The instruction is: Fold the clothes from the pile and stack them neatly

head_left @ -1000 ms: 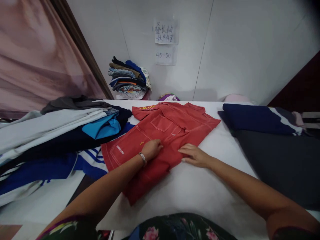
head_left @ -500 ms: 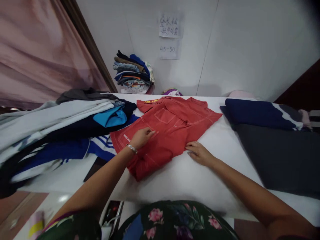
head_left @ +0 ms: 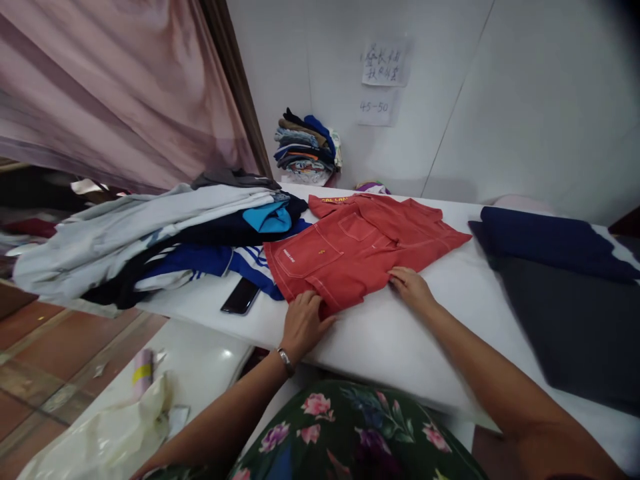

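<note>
Touching the near edge of a red shirt (head_left: 360, 273)

My left hand (head_left: 305, 327) is at the shirt's near left corner, fingers bent over the cloth and thumb set apart; whether they pinch it, I cannot tell. My right hand (head_left: 413, 291) is farther right along the same edge, fingers bent with their tips at the cloth; I cannot tell if they grip. The shirt lies on the white table (head_left: 390, 347), spreading away in front of my fingers. Beyond my left fingers it carries small white letters (head_left: 289, 255), and yellow letters (head_left: 334, 199) show along its far side.

A silver bracelet (head_left: 286, 362) circles my left wrist. Left of those fingers lies a dark phone (head_left: 241, 295), and just past it some blue-and-white striped clothing (head_left: 250, 267), next to a heap of clothes (head_left: 175, 200).

Well to the right of my right fingers, a folded navy garment (head_left: 545, 240) rests on dark grey cloth (head_left: 575, 320). Far beyond both hands are a stack of folded clothes (head_left: 303, 143) and two handwritten notes (head_left: 386, 63) on the wall (head_left: 540, 100).
</note>
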Motion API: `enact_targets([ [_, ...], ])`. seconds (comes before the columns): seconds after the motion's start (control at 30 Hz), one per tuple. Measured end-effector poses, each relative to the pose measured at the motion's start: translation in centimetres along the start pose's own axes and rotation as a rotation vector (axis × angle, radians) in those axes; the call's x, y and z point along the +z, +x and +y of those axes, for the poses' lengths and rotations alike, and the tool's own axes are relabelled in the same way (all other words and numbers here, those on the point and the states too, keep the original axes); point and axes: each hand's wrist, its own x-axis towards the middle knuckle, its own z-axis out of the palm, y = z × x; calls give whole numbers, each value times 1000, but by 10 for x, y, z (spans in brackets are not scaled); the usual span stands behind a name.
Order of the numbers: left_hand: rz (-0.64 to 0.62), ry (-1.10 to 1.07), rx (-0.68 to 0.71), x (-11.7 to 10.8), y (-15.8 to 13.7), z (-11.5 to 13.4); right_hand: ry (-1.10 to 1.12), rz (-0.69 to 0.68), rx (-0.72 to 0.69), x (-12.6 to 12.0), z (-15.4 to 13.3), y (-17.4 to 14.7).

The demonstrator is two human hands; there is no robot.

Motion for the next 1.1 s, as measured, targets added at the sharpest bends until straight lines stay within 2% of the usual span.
enact_targets([
  [0.1, 48, 2, -30, 3, 16, 5, 90, 90, 22, -1, -5, 7],
  [0.2, 117, -87, -56, -2, 36, 9, 145, 160, 28, -4, -9, 15],
  [0.27, 172, -164, -41, -17, 52, 8, 163, 193, 45, -7, -11, 19],
  [0.37, 256, -201, 50, -54, 73, 4, 173, 241, 30, -12, -14, 22],
  [0.47, 296, -82, 126, -87, 82, 4, 191, 268, -23, -14, -17, 20],
  [0.53, 287, -2, 153, -94, 79, 5, 192, 236, -39, -12, -17, 14],
  [0.67, 100, -66, 160, -73, 56, 3, 124, 78, -11, 0, -16, -4],
  [0.73, 43, -153, 119, -58, 39, 2, 92, 70, 7, 3, -23, -15],
  [0.83, 78, -283, 69, -41, 9, 7, 148, 74, -19, 5, -50, -31],
  [0.93, 24, -505, 1, -28, -16, 21, 273, -44, -81, 8, -89, -45],
  [1.0, -27, -677, -83, -21, -26, 30, 321, -112, -104, 10, -112, -52],
  [1.1, 49, -779, -155, -22, -27, 33, 363, -107, -101, 11, -133, -58],
])
